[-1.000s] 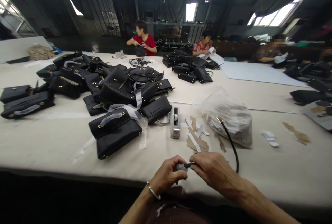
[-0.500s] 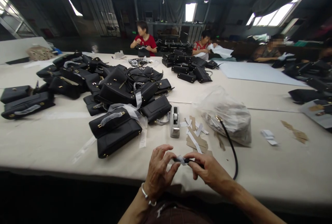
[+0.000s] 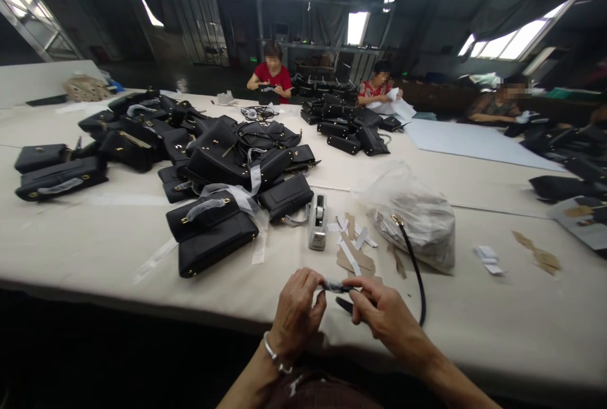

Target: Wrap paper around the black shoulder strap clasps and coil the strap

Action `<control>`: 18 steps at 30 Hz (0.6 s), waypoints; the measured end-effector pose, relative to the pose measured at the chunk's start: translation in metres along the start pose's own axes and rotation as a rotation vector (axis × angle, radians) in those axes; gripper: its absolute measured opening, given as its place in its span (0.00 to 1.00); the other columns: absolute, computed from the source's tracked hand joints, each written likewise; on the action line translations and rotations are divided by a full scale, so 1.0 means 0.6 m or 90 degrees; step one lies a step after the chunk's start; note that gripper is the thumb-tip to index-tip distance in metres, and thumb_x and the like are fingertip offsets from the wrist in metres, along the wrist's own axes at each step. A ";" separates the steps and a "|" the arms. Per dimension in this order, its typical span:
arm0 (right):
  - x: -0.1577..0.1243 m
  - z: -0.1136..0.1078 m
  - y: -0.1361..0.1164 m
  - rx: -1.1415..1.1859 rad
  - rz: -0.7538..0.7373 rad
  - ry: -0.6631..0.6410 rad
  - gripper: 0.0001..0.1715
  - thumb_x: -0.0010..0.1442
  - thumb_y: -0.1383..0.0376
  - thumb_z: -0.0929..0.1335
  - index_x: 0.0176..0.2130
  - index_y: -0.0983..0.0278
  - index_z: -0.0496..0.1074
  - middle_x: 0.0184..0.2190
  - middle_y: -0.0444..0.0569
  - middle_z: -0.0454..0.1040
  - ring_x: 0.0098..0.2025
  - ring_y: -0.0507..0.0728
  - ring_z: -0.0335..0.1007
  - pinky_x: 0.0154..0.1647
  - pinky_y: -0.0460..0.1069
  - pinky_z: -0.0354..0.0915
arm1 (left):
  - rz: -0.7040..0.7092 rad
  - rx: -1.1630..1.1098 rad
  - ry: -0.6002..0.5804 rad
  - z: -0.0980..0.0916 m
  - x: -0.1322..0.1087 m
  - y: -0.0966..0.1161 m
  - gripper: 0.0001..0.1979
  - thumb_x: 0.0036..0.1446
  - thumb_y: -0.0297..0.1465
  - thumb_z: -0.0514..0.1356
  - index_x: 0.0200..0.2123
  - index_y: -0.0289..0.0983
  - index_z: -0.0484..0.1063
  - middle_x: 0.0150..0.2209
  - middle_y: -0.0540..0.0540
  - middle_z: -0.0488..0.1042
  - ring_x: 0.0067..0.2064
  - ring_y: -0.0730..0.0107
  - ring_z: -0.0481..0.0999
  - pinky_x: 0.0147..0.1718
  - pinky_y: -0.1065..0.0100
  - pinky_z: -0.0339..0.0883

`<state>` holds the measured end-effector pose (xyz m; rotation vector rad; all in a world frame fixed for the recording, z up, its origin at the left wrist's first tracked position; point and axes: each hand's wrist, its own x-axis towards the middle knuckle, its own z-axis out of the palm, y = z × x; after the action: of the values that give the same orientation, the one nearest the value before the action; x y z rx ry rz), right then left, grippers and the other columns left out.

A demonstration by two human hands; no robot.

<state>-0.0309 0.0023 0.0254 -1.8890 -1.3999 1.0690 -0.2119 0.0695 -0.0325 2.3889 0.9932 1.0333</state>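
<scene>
Close to the table's front edge, a black strap [image 3: 422,282] runs through my hands, with a pale, clear wrapping [image 3: 334,286] around the piece between them. My left hand [image 3: 298,305] pinches the wrapped end between thumb and fingers. From the other side, my right hand [image 3: 382,314] grips the strap just right of the wrapping; a dark flat end sticks out below its fingers. The strap's far end, with a gold clasp [image 3: 397,220], lies against a clear plastic bag [image 3: 417,225]. A grey tape dispenser [image 3: 317,225] stands just beyond my hands.
Black handbags [image 3: 218,241] are heaped at left, more [image 3: 348,124] farther back. Cardboard and white paper strips [image 3: 355,254] lie beside the dispenser. White slips [image 3: 488,259] and brown pieces [image 3: 545,258] sit at right. Several people work across the table [image 3: 497,320].
The wrapping now looks stretched longer along the strap, and a dark strap end shows below my right fingers. The view has shifted slightly. A person in red across the table has lowered their head.
</scene>
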 end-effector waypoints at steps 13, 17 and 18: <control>-0.070 -0.076 0.049 0.142 0.022 -0.003 0.24 0.60 0.51 0.63 0.46 0.64 0.71 0.20 0.42 0.74 0.16 0.49 0.58 0.18 0.45 0.53 | 0.098 0.105 -0.001 0.052 0.007 0.139 0.07 0.63 0.24 0.52 0.35 0.39 0.68 0.32 0.46 0.72 0.34 0.63 0.70 0.35 0.62 0.65; -0.103 -0.098 0.080 0.413 0.111 -0.060 0.26 0.56 0.50 0.66 0.47 0.66 0.68 0.20 0.41 0.73 0.13 0.45 0.49 0.15 0.42 0.42 | 0.142 0.040 0.058 0.077 -0.009 0.170 0.08 0.61 0.20 0.52 0.35 0.39 0.67 0.34 0.46 0.74 0.35 0.65 0.71 0.36 0.65 0.66; -0.111 -0.103 0.087 0.458 0.123 -0.060 0.27 0.55 0.50 0.67 0.47 0.66 0.68 0.21 0.41 0.73 0.13 0.44 0.48 0.14 0.42 0.41 | 0.147 0.021 0.064 0.079 -0.014 0.179 0.08 0.61 0.20 0.52 0.35 0.39 0.66 0.35 0.46 0.74 0.35 0.66 0.71 0.37 0.65 0.66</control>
<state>0.0392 -0.0754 0.0344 -1.4589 -0.7220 1.5175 -0.1310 -0.0129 -0.0088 2.5461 0.7846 1.2372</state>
